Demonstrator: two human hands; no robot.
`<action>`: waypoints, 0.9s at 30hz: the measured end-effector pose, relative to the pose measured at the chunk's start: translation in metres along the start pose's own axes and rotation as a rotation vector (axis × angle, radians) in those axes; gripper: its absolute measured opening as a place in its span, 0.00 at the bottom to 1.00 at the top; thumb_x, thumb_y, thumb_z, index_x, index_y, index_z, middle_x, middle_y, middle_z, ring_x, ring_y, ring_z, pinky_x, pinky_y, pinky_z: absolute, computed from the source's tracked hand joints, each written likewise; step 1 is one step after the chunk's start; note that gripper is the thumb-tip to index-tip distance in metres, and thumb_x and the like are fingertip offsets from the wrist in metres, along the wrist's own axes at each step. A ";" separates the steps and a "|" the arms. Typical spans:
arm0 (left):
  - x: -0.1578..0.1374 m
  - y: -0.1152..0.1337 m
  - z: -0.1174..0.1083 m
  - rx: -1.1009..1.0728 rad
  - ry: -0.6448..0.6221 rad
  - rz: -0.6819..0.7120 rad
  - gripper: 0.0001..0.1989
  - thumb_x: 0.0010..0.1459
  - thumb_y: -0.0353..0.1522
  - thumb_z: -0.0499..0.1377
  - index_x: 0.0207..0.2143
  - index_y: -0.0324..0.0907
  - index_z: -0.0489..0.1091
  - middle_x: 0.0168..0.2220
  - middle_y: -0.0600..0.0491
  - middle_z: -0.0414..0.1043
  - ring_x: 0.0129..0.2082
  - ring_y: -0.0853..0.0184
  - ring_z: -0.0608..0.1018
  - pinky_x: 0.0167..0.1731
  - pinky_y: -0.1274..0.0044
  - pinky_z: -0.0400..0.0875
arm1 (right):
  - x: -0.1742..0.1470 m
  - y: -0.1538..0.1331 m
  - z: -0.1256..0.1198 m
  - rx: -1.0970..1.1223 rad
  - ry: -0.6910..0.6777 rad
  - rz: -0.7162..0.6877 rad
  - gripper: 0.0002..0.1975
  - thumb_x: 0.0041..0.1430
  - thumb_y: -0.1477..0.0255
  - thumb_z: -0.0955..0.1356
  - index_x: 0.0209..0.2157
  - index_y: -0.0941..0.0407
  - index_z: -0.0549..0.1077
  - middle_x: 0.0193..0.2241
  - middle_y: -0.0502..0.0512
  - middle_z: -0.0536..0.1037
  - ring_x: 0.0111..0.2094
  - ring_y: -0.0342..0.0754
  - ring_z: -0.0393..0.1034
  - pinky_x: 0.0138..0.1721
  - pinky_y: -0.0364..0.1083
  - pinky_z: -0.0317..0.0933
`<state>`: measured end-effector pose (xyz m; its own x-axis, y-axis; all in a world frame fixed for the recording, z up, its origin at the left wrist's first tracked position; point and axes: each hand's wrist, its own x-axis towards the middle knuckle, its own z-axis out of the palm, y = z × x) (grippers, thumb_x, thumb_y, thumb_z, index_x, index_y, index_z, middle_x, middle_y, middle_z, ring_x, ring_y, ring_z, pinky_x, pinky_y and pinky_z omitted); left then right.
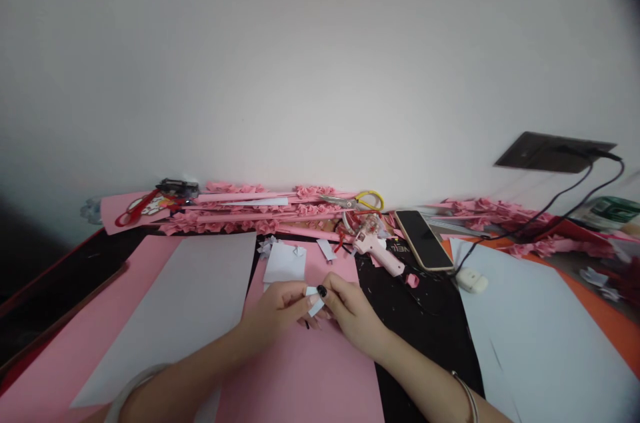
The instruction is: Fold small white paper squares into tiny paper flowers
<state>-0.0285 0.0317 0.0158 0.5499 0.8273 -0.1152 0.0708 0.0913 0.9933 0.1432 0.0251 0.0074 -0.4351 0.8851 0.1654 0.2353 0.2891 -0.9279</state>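
Observation:
Between my two hands is a small piece of white paper (315, 303), pinched at its edges. My left hand (280, 306) grips it from the left with thumb and forefinger. From the right, my right hand (350, 306) pinches it too, a dark-painted thumbnail showing. Under both hands lies a pink paper sheet (305, 376). Just beyond them are a stack of white paper squares (285, 264), some small folded white paper pieces (269, 246) and a loose white paper strip (327, 250). The lower fingers are partly hidden.
A pink glue gun (377, 251), a phone (424, 240) and a white earbud case (471, 280) stand to the right. Yellow-handled scissors (367, 200) lie on pink paper-flower stems (230, 218) along the wall. Large white sheets (175, 310) flank me; black cables (565, 200) hang at right.

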 end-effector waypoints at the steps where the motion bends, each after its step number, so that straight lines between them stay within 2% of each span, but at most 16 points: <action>1: 0.000 0.001 0.000 0.004 0.000 0.000 0.14 0.57 0.39 0.54 0.29 0.38 0.73 0.27 0.52 0.76 0.27 0.67 0.77 0.30 0.78 0.70 | 0.000 0.000 0.000 -0.007 0.001 -0.002 0.13 0.64 0.68 0.57 0.25 0.56 0.57 0.19 0.45 0.61 0.20 0.40 0.51 0.22 0.39 0.48; 5: -0.001 0.001 0.000 0.015 -0.004 0.005 0.14 0.58 0.38 0.53 0.32 0.38 0.73 0.30 0.51 0.76 0.28 0.66 0.78 0.31 0.77 0.70 | -0.001 0.000 0.001 -0.042 0.037 -0.007 0.13 0.64 0.69 0.56 0.25 0.55 0.57 0.19 0.45 0.59 0.20 0.40 0.50 0.22 0.40 0.47; 8: -0.001 -0.003 -0.001 0.044 -0.018 0.016 0.14 0.58 0.38 0.52 0.33 0.38 0.73 0.28 0.51 0.76 0.28 0.65 0.78 0.31 0.76 0.70 | -0.001 0.000 0.001 -0.030 0.063 -0.009 0.12 0.64 0.70 0.55 0.26 0.55 0.57 0.18 0.45 0.59 0.20 0.40 0.51 0.22 0.40 0.48; 13: -0.002 -0.009 -0.001 0.127 -0.005 0.027 0.15 0.58 0.38 0.52 0.29 0.38 0.73 0.24 0.51 0.75 0.27 0.66 0.77 0.30 0.77 0.70 | 0.000 -0.001 0.000 -0.065 0.155 -0.006 0.11 0.61 0.70 0.60 0.24 0.56 0.60 0.18 0.44 0.59 0.19 0.40 0.52 0.21 0.39 0.47; 18: -0.001 -0.008 0.002 0.045 -0.068 -0.015 0.17 0.57 0.39 0.53 0.25 0.36 0.72 0.25 0.48 0.76 0.23 0.66 0.77 0.27 0.76 0.72 | 0.001 -0.002 -0.001 -0.054 0.180 0.034 0.11 0.58 0.71 0.62 0.22 0.56 0.59 0.16 0.44 0.58 0.18 0.40 0.51 0.20 0.40 0.47; 24: -0.002 -0.010 0.000 0.020 0.037 -0.004 0.16 0.57 0.40 0.53 0.27 0.37 0.72 0.28 0.49 0.77 0.23 0.68 0.77 0.27 0.77 0.72 | 0.001 -0.003 -0.002 0.021 0.285 -0.028 0.06 0.60 0.70 0.61 0.30 0.56 0.62 0.21 0.46 0.61 0.21 0.41 0.54 0.22 0.40 0.49; 27: -0.001 -0.010 -0.001 0.055 0.091 -0.001 0.16 0.58 0.40 0.52 0.29 0.38 0.73 0.28 0.50 0.77 0.23 0.68 0.77 0.27 0.77 0.71 | 0.001 -0.004 -0.002 0.007 0.260 -0.014 0.05 0.58 0.72 0.63 0.29 0.56 0.63 0.21 0.45 0.60 0.21 0.41 0.53 0.23 0.41 0.49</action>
<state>-0.0305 0.0300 0.0058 0.4721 0.8743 -0.1124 0.1179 0.0637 0.9910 0.1434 0.0255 0.0121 -0.1996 0.9453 0.2580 0.2244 0.3004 -0.9270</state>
